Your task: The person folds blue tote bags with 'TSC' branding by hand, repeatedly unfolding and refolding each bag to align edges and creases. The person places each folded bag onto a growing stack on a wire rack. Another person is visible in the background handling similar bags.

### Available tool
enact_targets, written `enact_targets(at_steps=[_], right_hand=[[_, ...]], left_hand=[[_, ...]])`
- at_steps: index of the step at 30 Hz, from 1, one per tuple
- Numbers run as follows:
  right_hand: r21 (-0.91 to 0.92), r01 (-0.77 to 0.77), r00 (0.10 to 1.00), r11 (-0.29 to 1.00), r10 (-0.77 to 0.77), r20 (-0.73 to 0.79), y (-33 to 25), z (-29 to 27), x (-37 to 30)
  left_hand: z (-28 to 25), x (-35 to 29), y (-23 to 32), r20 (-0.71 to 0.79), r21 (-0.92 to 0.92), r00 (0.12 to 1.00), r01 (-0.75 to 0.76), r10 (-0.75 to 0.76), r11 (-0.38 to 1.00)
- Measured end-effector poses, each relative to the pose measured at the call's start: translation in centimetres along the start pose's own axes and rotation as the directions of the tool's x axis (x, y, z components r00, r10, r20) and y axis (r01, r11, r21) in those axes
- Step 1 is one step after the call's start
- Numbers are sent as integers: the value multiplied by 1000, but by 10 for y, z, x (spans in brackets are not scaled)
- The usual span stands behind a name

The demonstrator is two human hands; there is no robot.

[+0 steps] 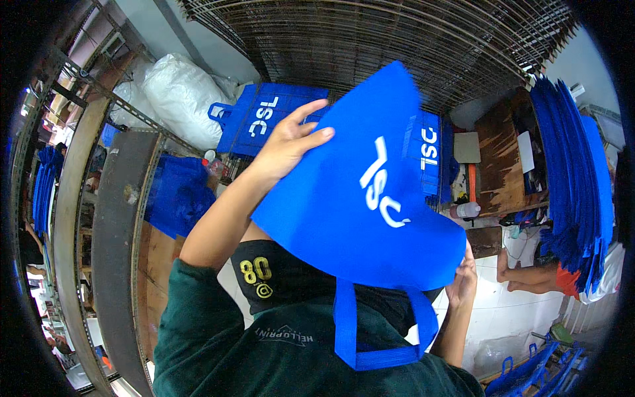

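Observation:
A bright blue fabric tote bag (317, 212) with white lettering is raised in front of me, tilted and bent. Its loop handle (387, 358) hangs down towards my body. At the bag's upper left edge is my left hand (291, 142), open, its fingers apart and a fingertip overlapping the fabric. My right hand (463, 278) is closed on the lower right edge; the bag hides some of its fingers. Behind, a similar blue bag (278, 109) lies flat on the wire rack, and another printed blue bag (430, 155) lies to its right.
A stack of wire racks (383, 30) stands at the back. Blue bags (569, 172) hang in a thick bundle at right, near a person's bare legs (536, 274). A metal-framed shelf (119, 218) and a blue fabric pile (177, 192) are at left, below a white sack (182, 99).

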State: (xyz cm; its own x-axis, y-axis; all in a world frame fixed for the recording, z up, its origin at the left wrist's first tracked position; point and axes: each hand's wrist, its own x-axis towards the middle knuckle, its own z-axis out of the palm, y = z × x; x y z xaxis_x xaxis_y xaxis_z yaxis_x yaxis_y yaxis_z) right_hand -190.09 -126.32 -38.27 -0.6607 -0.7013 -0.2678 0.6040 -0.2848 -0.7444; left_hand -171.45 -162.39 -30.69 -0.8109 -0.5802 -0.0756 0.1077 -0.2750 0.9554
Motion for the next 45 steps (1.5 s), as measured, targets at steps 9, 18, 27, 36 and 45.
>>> enact_targets(at_steps=[9, 18, 27, 36, 45], right_hand=[[-192, 7, 955, 981, 51, 294, 10, 68, 130], [-257, 93, 988, 962, -59, 140, 42, 68, 141], [-591, -313, 910, 744, 57, -410, 230, -54, 228], [-856, -396, 887, 333, -104, -450, 332, -148, 247], [-580, -628, 690, 519, 28, -723, 339, -154, 243]], left_hand=[[-123, 0, -36, -122, -44, 984, 128, -132, 991], [-158, -1, -49, -160, -82, 982, -111, 97, 990], [-279, 43, -263, -445, 657, 895, 332, -7, 677], [-267, 59, -368, -603, 737, 796, 584, -59, 341], [-266, 41, -397, -641, 711, 768, 593, 1, 379]])
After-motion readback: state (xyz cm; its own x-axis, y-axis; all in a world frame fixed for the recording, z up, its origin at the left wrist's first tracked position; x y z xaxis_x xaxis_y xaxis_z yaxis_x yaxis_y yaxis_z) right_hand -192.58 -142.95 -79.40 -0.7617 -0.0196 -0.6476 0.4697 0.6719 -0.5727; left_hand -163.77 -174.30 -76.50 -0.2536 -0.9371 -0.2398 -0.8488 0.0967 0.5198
